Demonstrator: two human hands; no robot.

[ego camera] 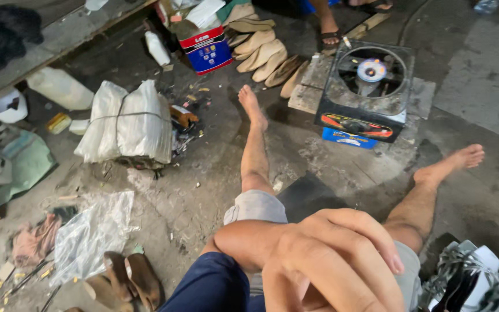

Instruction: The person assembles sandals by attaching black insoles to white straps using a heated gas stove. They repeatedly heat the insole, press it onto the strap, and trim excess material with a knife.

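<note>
My left hand (333, 254) fills the lower middle of the view, coming out of a dark blue sleeve (206, 286) with the wrist bent. Its fingers lie close together and curl over my right hand (295, 292), which is mostly hidden beneath it. I see nothing held in either hand. My bare legs stretch out over the concrete floor beyond the hands, in grey shorts (255, 207). The left foot (252, 107) points toward a pile of tan shoe soles (261, 52). The right foot (454, 162) lies near a black box heater (368, 86) with a small flame glowing inside its round grille.
A tied white plastic bundle (125, 121) sits at the left, with a red and blue carton (206, 49) and a white bottle (157, 49) behind it. A clear plastic bag (93, 231) and brown soles (125, 280) lie lower left; strapped sandals (469, 277) lower right. Another person's sandalled foot (330, 36) stands at the top.
</note>
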